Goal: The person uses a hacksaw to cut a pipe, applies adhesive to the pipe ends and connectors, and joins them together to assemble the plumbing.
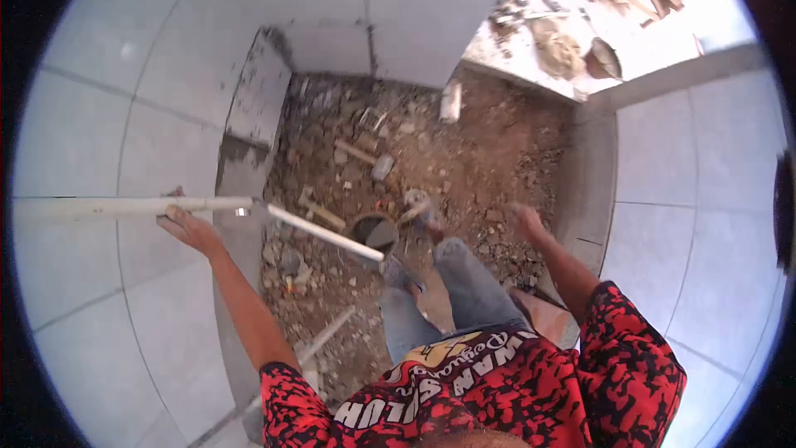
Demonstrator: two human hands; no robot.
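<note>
My left hand (192, 231) is closed around a long pale bar (141, 208) that lies level across the tiled wall on the left. A fingertip shows just above its upper edge. Past the bar's inner end, a narrower white strip (325, 232) slants down over the floor and overlaps a round bucket (375, 234) with grey contents. My right hand (528, 222) hangs low over the dirt at the right, away from the bar. Motion blur smears its fingers, and no object shows in it.
A hammer (379, 166) with a wooden handle lies on the rubble floor (497, 141). Near the far wall is a white cylinder (450, 103). Pale tiles (692, 158) line the right wall. Beyond a low ledge (680, 79), a basin (604, 58) and wooden pieces stand in bright light.
</note>
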